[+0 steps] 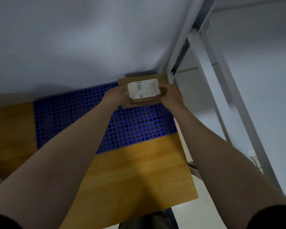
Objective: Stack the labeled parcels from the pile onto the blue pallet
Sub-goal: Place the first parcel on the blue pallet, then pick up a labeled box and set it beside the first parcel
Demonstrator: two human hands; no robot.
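A small brown cardboard parcel (143, 90) with a white label on top is held between both hands over the far right corner of the blue perforated pallet (69, 116). My left hand (116, 97) grips its left end and my right hand (171, 95) grips its right end. Behind and under it lies a larger flat brown parcel (162, 78) at the pallet's far corner by the wall. Whether the held parcel touches the larger one I cannot tell.
The pallet lies on a wooden table (139, 172) pushed against a white wall (73, 47). A white metal frame (210, 76) stands just right of the table. The table's right edge drops to a pale floor (203, 215).
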